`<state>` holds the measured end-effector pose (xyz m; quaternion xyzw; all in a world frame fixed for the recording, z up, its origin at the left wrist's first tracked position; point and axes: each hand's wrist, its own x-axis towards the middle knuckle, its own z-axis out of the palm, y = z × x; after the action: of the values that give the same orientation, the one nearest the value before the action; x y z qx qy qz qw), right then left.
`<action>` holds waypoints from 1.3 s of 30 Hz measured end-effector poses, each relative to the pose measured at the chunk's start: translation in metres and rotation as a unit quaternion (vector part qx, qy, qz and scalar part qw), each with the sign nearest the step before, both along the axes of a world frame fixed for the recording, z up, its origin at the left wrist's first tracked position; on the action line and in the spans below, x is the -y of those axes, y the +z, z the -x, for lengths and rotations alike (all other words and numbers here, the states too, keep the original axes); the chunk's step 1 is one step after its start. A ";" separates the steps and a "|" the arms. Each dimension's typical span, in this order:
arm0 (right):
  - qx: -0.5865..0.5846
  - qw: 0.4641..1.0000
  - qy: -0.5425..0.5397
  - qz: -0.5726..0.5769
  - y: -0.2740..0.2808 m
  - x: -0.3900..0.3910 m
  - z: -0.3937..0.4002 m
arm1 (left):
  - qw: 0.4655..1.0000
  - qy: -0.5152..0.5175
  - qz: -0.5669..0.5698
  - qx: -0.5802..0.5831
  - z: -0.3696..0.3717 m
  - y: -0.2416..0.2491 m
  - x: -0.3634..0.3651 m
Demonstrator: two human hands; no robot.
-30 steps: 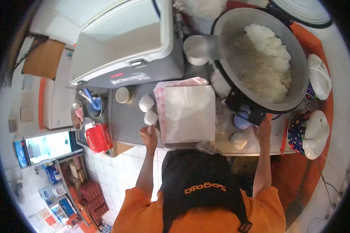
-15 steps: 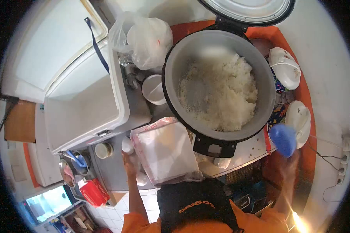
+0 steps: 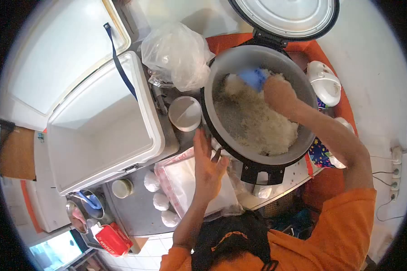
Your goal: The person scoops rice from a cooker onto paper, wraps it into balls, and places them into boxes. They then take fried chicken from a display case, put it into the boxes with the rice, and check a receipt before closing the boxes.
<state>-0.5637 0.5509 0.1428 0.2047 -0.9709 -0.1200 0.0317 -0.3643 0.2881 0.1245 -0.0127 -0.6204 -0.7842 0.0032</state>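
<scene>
My right hand (image 3: 279,97) reaches down into a large open rice cooker (image 3: 263,166), its fingers wrapped round a blue rice scoop (image 3: 252,78). The scoop is slightly blurred and pushes into white rice (image 3: 267,135) near the far side of the pot. My left hand (image 3: 208,169) holds nothing; its fingers stretch over a stack of wrapping sheets (image 3: 185,180) in a clear plastic sleeve. Those fingertips come right up to the near edge of a white round bowl (image 3: 185,114), beside the cooker's left rim.
A white cool box (image 3: 108,135) stands lidless-side up at left, lid swung back. Three white wrapped balls (image 3: 161,201) and a jar (image 3: 122,188) lie near the sheets. A plastic bag (image 3: 178,56) sits behind the bowl; a smaller cooker (image 3: 324,83) stands right.
My right hand has swung the blue rice scoop from right of the cooker into the rice. My left hand has moved from the wrapped balls across to the bowl.
</scene>
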 end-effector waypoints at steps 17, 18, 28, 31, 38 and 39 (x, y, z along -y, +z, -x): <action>0.117 0.987 0.101 -0.044 0.009 0.009 -0.009 | 0.992 -0.038 -0.088 0.084 0.027 0.019 -0.011; 0.155 0.982 0.077 -0.078 0.053 0.029 -0.027 | 0.992 -0.038 -0.086 0.086 0.028 0.017 -0.011; 0.280 0.940 0.011 -0.196 0.073 -0.091 -0.016 | 0.990 -0.046 -0.124 0.052 0.026 0.007 -0.013; 0.386 0.893 -0.038 -0.227 0.057 -0.065 0.001 | 0.989 -0.049 -0.131 0.054 0.024 0.010 -0.011; 0.396 0.817 0.203 -0.366 -0.017 -0.025 0.025 | 0.991 -0.070 -0.103 0.051 0.023 0.009 -0.006; 0.386 0.824 0.208 -0.359 -0.061 -0.027 0.031 | 0.992 -0.064 -0.101 0.049 0.022 0.009 -0.006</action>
<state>-0.5947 0.5777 0.0822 0.4280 -0.7265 -0.3620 -0.3974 -0.3867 0.2941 0.1334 -0.0131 -0.5356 -0.8409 -0.0759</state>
